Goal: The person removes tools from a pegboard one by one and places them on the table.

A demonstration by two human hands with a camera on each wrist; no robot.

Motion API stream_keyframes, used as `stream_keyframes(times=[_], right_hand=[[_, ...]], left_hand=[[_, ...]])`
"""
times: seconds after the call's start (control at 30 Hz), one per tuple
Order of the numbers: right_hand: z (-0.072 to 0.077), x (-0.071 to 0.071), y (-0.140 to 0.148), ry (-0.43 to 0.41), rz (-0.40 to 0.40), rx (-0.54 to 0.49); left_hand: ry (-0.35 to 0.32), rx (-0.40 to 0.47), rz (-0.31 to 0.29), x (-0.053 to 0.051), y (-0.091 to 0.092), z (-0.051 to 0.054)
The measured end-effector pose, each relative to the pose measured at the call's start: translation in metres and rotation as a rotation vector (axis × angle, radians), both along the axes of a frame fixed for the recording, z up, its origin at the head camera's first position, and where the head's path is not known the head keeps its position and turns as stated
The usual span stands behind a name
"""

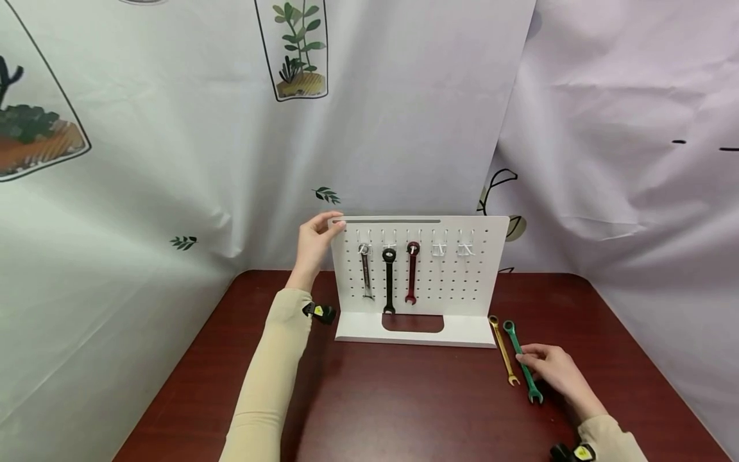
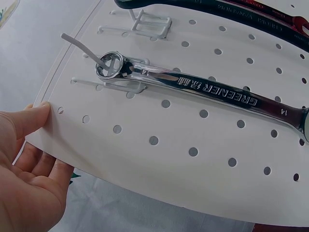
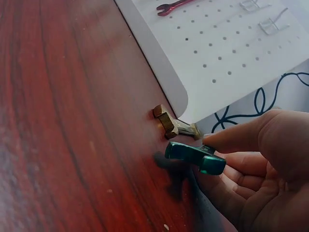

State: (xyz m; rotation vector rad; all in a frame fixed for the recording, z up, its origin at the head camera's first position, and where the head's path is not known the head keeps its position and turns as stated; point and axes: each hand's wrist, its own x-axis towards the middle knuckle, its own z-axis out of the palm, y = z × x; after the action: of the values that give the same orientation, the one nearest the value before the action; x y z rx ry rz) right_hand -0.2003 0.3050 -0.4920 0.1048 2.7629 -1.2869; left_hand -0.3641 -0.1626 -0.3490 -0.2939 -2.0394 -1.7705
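A white pegboard stand (image 1: pixel 456 276) stands upright on the table. On its hooks hang a chrome wrench (image 1: pixel 366 273) (image 2: pixel 193 87), a black wrench (image 1: pixel 389 282) and a red wrench (image 1: pixel 412 273). My left hand (image 1: pixel 313 247) (image 2: pixel 34 164) grips the board's upper left corner, thumb on the front face, fingers behind. At the right, my right hand (image 1: pixel 557 372) (image 3: pixel 256 164) pinches a green wrench (image 1: pixel 524 366) (image 3: pixel 193 157) between thumb and fingers; in the right wrist view its near end is off the table. A gold wrench (image 1: pixel 504 351) (image 3: pixel 166 123) lies just left of it.
Two bare hooks (image 1: pixel 465 249) are at the board's right side. The dark red table (image 1: pixel 381 398) extends in front of the stand, and a printed white curtain (image 1: pixel 404 128) hangs behind. A dark cable (image 3: pixel 260 99) shows beyond the board in the right wrist view.
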Motion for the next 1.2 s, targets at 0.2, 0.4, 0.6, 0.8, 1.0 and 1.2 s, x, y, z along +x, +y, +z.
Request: stream_keyframes(times=[0.2,0.4,0.6,0.8,1.0,1.2], right_hand=[[-0.001,0.0,-0.002,-0.007,0.009,-0.012],[0.0,0.001,-0.002,-0.003,0.009,0.005],[0.001,0.003,-0.004,0.003,-0.002,0.008],[0.003,0.004,-0.005,0.0,-0.005,0.033],[0.002,0.005,-0.006,-0.01,-0.012,0.033],[0.0,0.006,-0.006,-0.013,-0.019,0.005]], left_hand=[[-0.028,-0.012,-0.001,0.015,0.004,0.014],[-0.009,-0.002,-0.008,0.001,0.001,0.003],[0.013,0.005,-0.015,0.0,0.001,0.0],[0.024,0.0,0.001,0.0,0.0,-0.001],[0.023,-0.004,0.005,0.0,0.001,-0.002],[0.024,0.008,-0.005,0.002,0.001,0.0]])
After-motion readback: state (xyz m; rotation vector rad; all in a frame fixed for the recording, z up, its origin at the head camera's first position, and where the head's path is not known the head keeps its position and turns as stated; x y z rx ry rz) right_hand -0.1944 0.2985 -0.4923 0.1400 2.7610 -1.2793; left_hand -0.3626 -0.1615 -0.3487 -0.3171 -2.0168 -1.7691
